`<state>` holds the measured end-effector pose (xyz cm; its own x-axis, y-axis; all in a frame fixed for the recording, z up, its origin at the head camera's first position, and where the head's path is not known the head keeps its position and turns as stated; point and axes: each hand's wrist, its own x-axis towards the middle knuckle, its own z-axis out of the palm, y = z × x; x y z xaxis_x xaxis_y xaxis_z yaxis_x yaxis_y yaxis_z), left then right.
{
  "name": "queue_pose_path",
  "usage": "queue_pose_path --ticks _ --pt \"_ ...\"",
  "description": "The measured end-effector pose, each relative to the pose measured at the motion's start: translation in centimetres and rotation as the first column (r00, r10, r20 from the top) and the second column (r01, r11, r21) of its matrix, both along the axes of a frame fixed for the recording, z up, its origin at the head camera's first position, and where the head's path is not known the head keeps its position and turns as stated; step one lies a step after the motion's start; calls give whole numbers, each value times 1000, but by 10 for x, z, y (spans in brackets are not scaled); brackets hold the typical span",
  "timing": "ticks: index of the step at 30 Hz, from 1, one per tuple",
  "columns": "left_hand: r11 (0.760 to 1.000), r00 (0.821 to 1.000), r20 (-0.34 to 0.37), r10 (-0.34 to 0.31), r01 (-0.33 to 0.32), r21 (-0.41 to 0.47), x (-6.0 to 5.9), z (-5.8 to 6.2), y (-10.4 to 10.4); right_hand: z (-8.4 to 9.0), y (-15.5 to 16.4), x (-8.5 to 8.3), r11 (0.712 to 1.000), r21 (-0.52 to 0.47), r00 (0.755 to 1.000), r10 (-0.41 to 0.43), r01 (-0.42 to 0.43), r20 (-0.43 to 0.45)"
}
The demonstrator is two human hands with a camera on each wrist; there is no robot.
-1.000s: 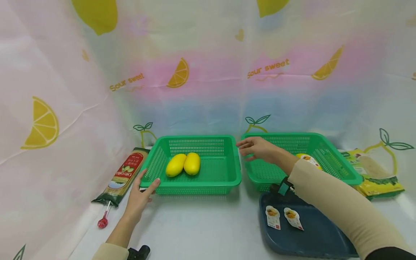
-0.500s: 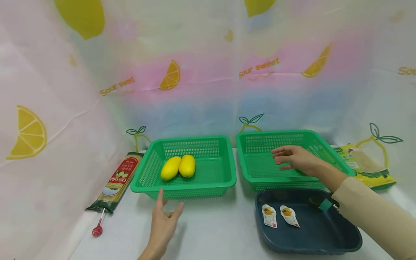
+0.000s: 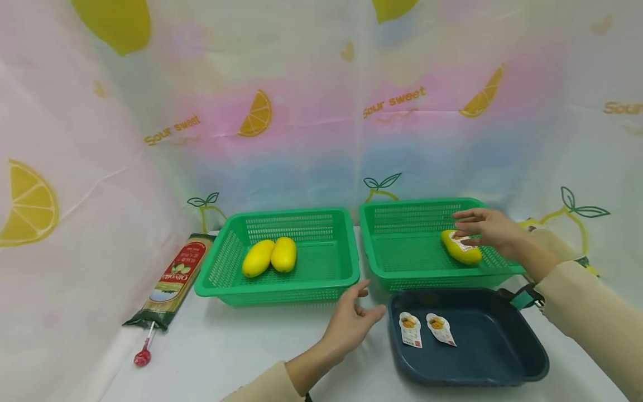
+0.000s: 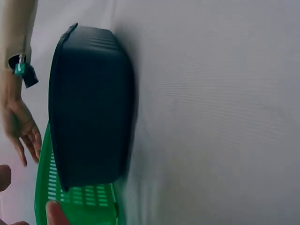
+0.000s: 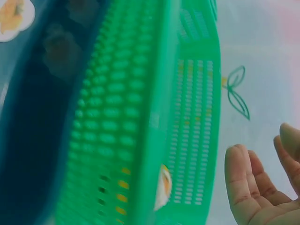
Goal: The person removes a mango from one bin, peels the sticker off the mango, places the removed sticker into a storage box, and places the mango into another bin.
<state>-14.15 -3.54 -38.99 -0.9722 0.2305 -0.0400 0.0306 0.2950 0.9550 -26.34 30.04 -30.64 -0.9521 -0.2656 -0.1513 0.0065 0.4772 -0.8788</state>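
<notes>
My right hand (image 3: 494, 231) hovers over the right green basket (image 3: 374, 254), fingers relaxed and holding nothing. Below its fingertips lies a yellow mango-like fruit (image 3: 464, 254) with a white label on it; in the right wrist view only the label's edge (image 5: 163, 187) shows past the rim. My left hand (image 3: 351, 318) is between the left green basket (image 3: 281, 290) and the dark blue basin (image 3: 467, 374), its thumb near the basin's left rim and nothing in its grasp. Two plain yellow fruits (image 3: 283, 255) lie side by side in the left basket.
Inside the basin are two loose food-picture labels (image 3: 410, 329). Left of the baskets lie a noodle pack (image 3: 178, 273) and a red lollipop (image 3: 143, 356). A yellow packet (image 3: 552, 240) is partly hidden behind my right arm. A printed curtain (image 3: 311, 111) closes off the back.
My left hand has left the left basket's front corner and moved right, toward the basin. My right hand has moved right, from between the baskets to above the labelled fruit.
</notes>
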Motion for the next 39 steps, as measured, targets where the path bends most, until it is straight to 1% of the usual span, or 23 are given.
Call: queue_pose_path --ticks 4,6,9,12,15,18,25,30,36,39 --pt "994 998 -59 -1 -5 -105 -10 0 24 12 1 -12 998 61 1000 -1 2 -23" --pt "991 996 -88 8 -19 -131 -15 0 33 18 1 -18 995 96 999 -4 7 -37" --pt "991 991 -126 42 -57 -122 -23 -1 42 24 -2 -27 989 145 998 -22 31 -62" --pt "990 987 -143 74 -90 -108 -33 -3 48 29 -5 -34 985 166 997 -37 47 -62" --pt "989 987 -133 87 -101 -103 -42 -5 52 32 -7 -42 984 169 998 -45 51 -37" --pt "989 988 -120 95 -107 -98 -49 -6 56 34 -8 -48 986 161 999 -49 50 -6" --pt "989 986 -126 113 -123 -81 -56 -15 58 34 -3 -57 984 167 998 -61 57 16" --pt "992 984 -140 108 -117 -54 -59 -21 58 32 1 -59 983 174 998 -59 53 25" --pt "995 989 -125 83 -88 -38 -62 -22 59 32 7 -60 979 200 999 -41 35 24" --pt "996 989 -122 85 -86 -9 -64 -22 59 30 6 -63 977 209 999 -34 29 20"
